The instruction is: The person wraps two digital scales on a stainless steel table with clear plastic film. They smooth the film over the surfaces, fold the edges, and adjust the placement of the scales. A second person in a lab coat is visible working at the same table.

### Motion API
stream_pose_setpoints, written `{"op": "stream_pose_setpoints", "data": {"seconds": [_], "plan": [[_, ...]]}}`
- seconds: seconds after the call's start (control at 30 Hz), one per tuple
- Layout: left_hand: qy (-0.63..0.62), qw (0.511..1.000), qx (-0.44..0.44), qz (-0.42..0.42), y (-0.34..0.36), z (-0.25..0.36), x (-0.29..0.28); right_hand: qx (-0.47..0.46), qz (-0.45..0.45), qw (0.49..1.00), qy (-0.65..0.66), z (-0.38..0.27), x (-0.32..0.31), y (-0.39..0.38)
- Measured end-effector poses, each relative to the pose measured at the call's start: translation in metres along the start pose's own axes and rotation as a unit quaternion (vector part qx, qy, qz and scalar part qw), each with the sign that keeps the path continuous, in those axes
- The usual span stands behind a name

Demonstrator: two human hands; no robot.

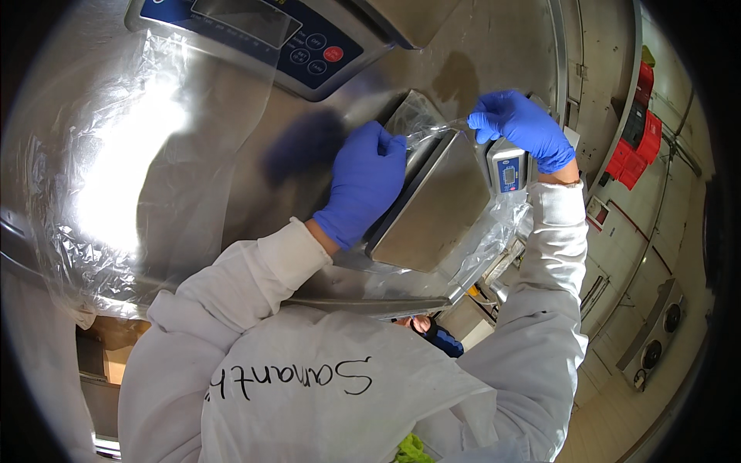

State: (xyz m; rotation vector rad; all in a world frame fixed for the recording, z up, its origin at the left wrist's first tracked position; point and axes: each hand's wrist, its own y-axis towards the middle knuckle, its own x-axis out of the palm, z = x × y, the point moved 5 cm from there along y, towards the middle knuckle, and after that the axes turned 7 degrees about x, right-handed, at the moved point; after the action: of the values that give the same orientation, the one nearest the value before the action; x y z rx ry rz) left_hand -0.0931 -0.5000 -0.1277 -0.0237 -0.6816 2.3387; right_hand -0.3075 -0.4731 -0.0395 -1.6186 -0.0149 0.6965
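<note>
My left hand [364, 185], in a blue glove, has its fingers closed on one end of a clear plastic sheet [423, 130]. At the other end my right hand [519, 127], also blue-gloved, pinches the film between thumb and fingers. The stretched plastic runs over the upper end of a small bench scale with a flat metal platform [438, 204]. Beside that platform, under my right wrist, sits the scale's blue-faced display [509, 176]. More crumpled clear plastic [494, 235] lies along the platform's right side.
A larger scale with a blue button panel [312, 50] stands at the upper left. Wide clear plastic sheeting [85, 147] covers the left part of the metal table [301, 166]. Red bins [634, 150] hang at the far right. Another person [436, 336] shows beyond the table edge.
</note>
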Motion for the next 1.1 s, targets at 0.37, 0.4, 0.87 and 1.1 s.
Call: {"op": "stream_pose_setpoints", "data": {"seconds": [0.37,0.4,0.87,1.1], "plan": [[0.038,0.999,-0.016,-0.019,0.002,-0.005,0.005,0.038,0.008,0.999,-0.026,0.012,0.006,0.01],[0.039,0.999,-0.015,-0.02,0.002,-0.004,0.005,0.034,0.005,0.999,-0.026,0.015,0.008,0.012],[0.1,0.987,-0.065,-0.112,0.012,-0.005,0.002,-0.114,-0.009,0.992,0.057,0.033,0.034,0.021],[0.115,0.991,-0.057,-0.046,0.009,-0.002,-0.008,-0.043,-0.037,0.993,0.1,0.052,0.033,0.027]]}}
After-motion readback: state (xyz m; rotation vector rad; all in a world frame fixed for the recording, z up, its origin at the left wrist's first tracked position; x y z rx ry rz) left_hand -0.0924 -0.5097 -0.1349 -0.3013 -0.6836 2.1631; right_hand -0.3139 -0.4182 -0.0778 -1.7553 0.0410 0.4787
